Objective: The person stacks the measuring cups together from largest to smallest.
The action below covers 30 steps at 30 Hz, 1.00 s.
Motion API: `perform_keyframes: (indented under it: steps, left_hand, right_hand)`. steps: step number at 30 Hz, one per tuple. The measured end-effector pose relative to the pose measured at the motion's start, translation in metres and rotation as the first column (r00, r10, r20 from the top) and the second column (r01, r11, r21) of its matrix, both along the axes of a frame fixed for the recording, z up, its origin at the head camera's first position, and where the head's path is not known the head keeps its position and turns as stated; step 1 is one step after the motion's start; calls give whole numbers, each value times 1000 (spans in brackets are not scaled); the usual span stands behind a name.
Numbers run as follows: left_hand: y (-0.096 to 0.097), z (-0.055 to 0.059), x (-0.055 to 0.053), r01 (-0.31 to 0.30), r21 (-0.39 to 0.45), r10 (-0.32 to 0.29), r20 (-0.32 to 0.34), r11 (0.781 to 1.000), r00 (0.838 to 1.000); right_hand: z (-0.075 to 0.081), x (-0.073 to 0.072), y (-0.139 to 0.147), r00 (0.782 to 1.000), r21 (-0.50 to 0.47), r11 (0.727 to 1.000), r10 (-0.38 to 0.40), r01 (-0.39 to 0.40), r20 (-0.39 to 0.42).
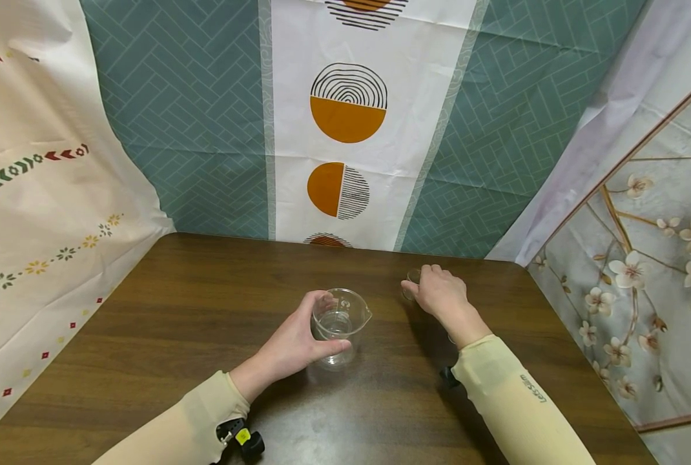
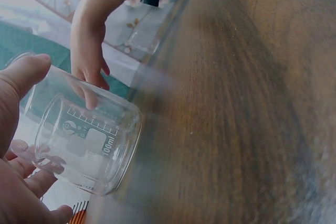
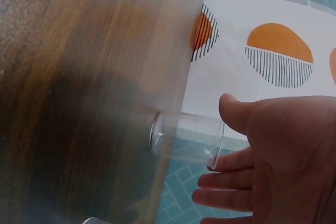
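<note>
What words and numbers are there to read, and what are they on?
"100ml": on the glassware in the left hand.
"Let'sSlim": on the right sleeve.
Other white marks on that glassware: too small or blurred to read.

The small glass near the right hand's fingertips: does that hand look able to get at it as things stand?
Very likely yes: the right hand is right at the small glass, thumb and fingers spread near its upper end, with nothing visible blocking them.
</note>
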State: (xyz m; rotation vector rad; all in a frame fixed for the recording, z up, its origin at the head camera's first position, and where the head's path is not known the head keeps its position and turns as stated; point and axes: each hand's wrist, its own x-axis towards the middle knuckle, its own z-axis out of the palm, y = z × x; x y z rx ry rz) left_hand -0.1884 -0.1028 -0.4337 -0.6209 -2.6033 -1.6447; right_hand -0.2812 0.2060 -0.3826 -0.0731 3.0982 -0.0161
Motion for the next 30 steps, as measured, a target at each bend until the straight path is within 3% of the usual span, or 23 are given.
perform_keyframes:
  steps: [30]
  left_hand:
    - [0,0,0,-4,-6,4,9,1000,1000]
  right_hand:
    - [-2,-6,-4,1000,13,1000,-20,20,-11]
